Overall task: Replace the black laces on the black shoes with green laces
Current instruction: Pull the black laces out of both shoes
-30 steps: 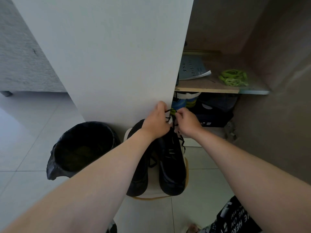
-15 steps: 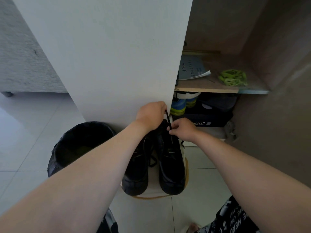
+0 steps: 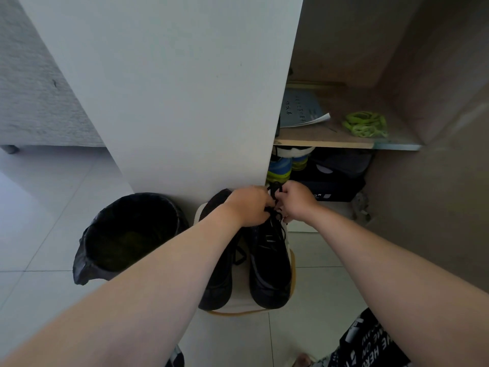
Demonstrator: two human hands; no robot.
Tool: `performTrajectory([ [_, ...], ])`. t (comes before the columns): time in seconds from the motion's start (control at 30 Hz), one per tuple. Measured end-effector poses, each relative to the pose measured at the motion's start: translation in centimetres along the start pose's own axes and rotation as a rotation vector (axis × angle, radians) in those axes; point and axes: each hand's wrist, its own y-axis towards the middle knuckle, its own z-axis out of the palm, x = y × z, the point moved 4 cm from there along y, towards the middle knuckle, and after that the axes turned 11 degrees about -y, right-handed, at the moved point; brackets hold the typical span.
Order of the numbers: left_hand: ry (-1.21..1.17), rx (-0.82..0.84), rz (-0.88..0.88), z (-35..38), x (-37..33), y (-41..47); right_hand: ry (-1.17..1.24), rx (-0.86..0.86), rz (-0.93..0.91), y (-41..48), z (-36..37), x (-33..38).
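Black lace [image 3: 275,187] pinched by left hand [image 3: 248,206], right hand [image 3: 296,201] (shorts [image 3: 370,345] read "HERO").

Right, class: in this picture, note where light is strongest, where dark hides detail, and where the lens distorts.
Head view: floor tiles at left glare brightest; black shoes and bin lose detail in shadow; white panel splays, forearms loom: wide-angle stretch.

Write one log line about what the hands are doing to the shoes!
step: unlacing | left hand: holds black lace | right hand: pinches black lace | green laces: on shelf
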Motion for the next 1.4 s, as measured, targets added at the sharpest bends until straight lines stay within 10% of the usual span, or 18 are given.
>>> performTrajectory([
  [0.53, -0.409, 0.165, -0.325, -0.2, 1.6, -0.7, -0.043, -0.110, -0.040, 0.5, -0.2, 0.0],
  [0.8, -0.307, -0.493, -0.012, -4.2, 1.1, -0.5, 0.074, -0.272, -0.218, -0.7, -1.1, 2.6],
  [1.03, 0.000, -0.158, -0.194, -3.1, 1.6, 0.3, 0.067, -0.235, -0.231, -0.9, -1.1, 2.6],
  [1.4, -0.821, -0.661, -0.400, -6.1, 2.2, -0.8, -0.186, -0.011, -0.145, -0.6, 0.9, 0.8],
])
